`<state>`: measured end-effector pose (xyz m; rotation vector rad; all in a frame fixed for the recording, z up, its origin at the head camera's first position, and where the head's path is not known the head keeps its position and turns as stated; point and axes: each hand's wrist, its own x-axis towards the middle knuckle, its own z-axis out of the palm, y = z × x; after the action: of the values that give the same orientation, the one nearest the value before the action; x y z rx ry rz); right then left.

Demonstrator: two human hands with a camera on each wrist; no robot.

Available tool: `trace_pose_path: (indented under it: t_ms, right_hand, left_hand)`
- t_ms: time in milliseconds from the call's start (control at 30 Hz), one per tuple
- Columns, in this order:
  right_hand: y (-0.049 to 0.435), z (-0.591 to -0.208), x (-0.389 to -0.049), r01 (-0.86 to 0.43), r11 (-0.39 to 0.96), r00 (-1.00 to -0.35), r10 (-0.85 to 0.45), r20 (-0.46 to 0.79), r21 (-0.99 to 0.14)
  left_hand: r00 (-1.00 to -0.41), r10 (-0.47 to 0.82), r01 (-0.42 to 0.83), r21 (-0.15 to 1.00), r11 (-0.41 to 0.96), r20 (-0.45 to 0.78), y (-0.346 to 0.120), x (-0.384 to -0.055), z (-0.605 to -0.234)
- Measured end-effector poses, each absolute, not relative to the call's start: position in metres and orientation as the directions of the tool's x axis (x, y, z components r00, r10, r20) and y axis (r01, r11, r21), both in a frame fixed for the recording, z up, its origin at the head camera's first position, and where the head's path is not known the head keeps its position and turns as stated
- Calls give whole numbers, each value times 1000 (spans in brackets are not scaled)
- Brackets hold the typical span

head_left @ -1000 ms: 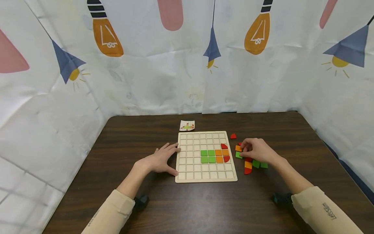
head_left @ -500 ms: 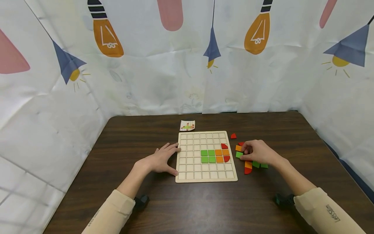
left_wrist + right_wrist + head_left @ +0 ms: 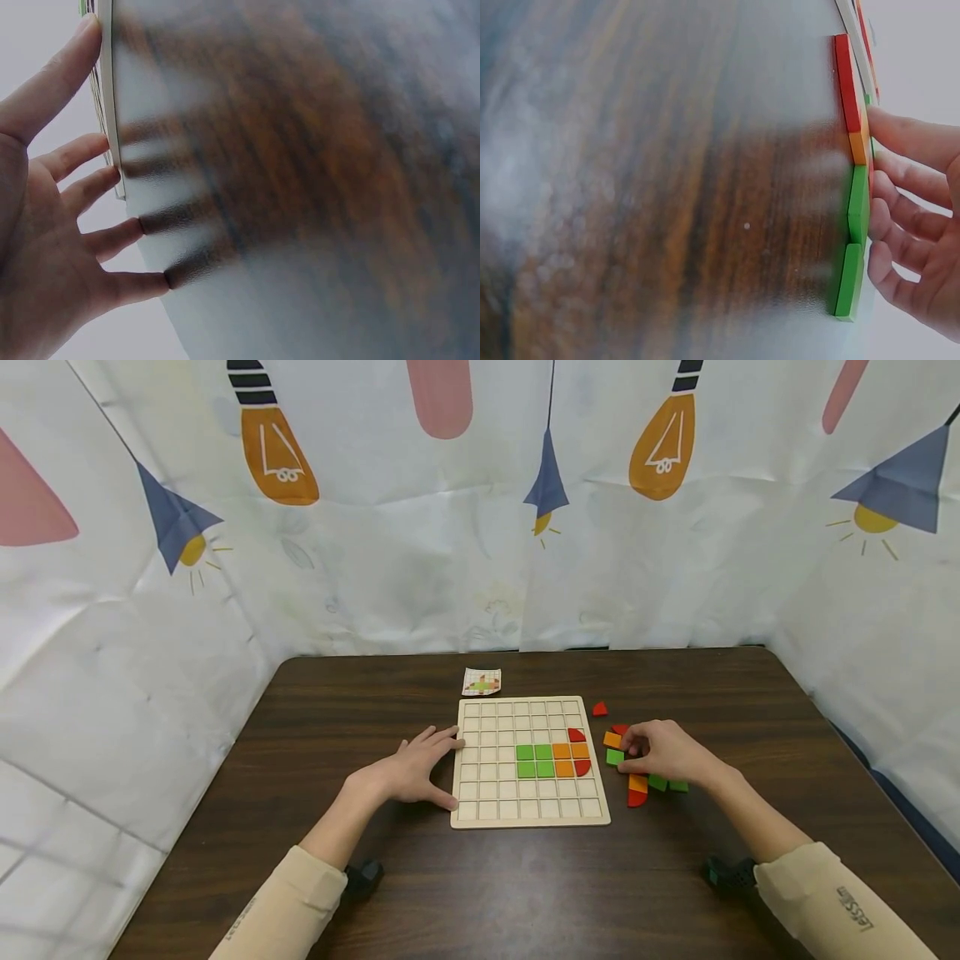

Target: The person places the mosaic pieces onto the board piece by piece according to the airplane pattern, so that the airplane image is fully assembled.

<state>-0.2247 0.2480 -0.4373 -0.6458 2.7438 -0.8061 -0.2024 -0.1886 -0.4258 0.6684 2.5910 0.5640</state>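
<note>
A square-gridded wooden board point(image 3: 495, 810) lies mid-table, holding green tiles point(image 3: 534, 762), orange tiles point(image 3: 562, 760) and red rounded tiles point(image 3: 576, 735). My left hand point(image 3: 416, 768) has its fingers spread and rests along the board's left edge, thumb at the lower corner. In the left wrist view its fingertips point(image 3: 97, 30) meet the board's edge. Over the loose tiles to the board's right, my right hand point(image 3: 663, 750) has curled fingers, with thumb and index finger at the right side of a loose green tile point(image 3: 614, 757). Whether they pinch it I cannot tell.
An orange tile point(image 3: 612, 740) lies just above that green one. Loose red point(image 3: 637, 798) and green pieces point(image 3: 847, 281) lie below and partly under the right hand. Another red piece point(image 3: 599, 708) sits farther back. A small pattern card point(image 3: 481, 682) lies behind the board.
My right hand has shifted slightly right and toward me, uncovering more of the green tile and a red piece behind it. The left hand and board stay put.
</note>
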Motion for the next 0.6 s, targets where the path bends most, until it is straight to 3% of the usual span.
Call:
trace_pose_path:
  t_ms: [333, 600]
  right_hand:
    - [248, -438, -227, -382, 740, -865, -497, -69, -553]
    - [248, -432, -225, -325, 749, -891, -448, -79, -577]
  left_hand:
    - [-803, 526, 359, 478, 802, -279, -189, -201, -425]
    - [-800, 533, 366, 480, 797, -274, -188, -202, -425]
